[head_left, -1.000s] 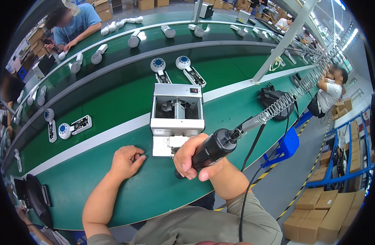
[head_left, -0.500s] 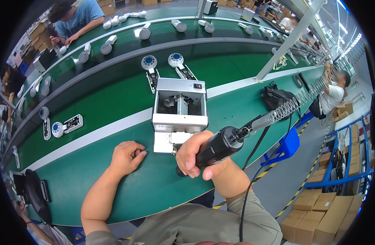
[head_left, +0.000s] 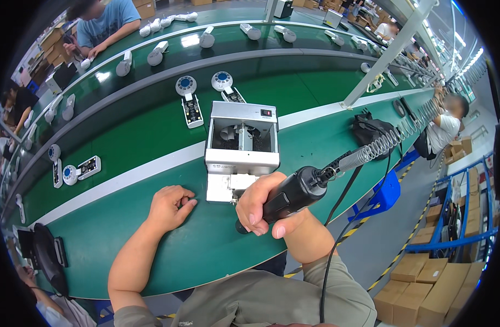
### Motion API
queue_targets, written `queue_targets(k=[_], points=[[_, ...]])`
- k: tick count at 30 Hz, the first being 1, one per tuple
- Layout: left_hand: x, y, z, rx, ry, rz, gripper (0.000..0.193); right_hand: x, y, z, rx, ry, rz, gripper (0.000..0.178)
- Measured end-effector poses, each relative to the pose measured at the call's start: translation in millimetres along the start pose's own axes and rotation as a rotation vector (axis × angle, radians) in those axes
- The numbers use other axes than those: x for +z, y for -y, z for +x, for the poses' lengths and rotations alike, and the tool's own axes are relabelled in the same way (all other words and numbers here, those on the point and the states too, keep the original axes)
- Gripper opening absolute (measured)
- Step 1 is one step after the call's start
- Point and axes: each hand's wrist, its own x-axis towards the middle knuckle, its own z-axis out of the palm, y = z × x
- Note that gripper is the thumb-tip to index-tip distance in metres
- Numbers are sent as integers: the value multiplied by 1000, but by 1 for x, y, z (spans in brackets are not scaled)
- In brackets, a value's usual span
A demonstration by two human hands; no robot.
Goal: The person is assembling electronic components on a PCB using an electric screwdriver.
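Note:
My right hand (head_left: pixel 261 203) is wrapped around a black electric screwdriver (head_left: pixel 294 195), which is tilted, its black lower end near the table. A coiled metal spring (head_left: pixel 375 144) runs from its top toward the upper right, and a black cable hangs from it. Just beyond that hand stands a silver screw feeder (head_left: pixel 242 159), a metal box with a power switch and an open bin holding small dark bits. My left hand (head_left: pixel 169 207) rests on the green table (head_left: pixel 206 248) left of the feeder, fingers loosely curled, nothing visible in them.
Behind the feeder, white handheld devices with blue discs (head_left: pixel 191 109) lie on a green conveyor belt (head_left: pixel 135 117); two more (head_left: pixel 70 174) lie farther left. A second belt carries several white devices. On the table's right is a black bag (head_left: pixel 370 131). Co-workers sit nearby; cartons (head_left: pixel 413 283) stand lower right.
The devices on the near belt have shifted left; those on the far belt have moved right. Both my hands and the screwdriver stay almost where they were.

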Motion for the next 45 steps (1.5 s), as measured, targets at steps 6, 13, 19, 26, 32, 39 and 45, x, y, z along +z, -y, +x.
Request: queue_targets(k=[6,13,19,26,32,39,45], points=[[9,-6,12,37,-120,10,10,-6,17,-8,-5,24,10,36],[-22,0,90,90,-346,175,17,-6,46,-16,12,14,88,36],[-35,48,172,236,-193,937,33,-21,64,-17,38,3,112,36],[-18,30,203,-7,286,1220,37,-23,83,-24,10,21,123,38],[-24,49,201,179,95,1236,39,-28,95,-29,11,17,135,38],[-47,-6,149,5,-87,741,43,-27,106,-32,19,8,147,38],[-27,-171,56,-79,491,691,37,-37,130,-34,-157,82,-13,36]])
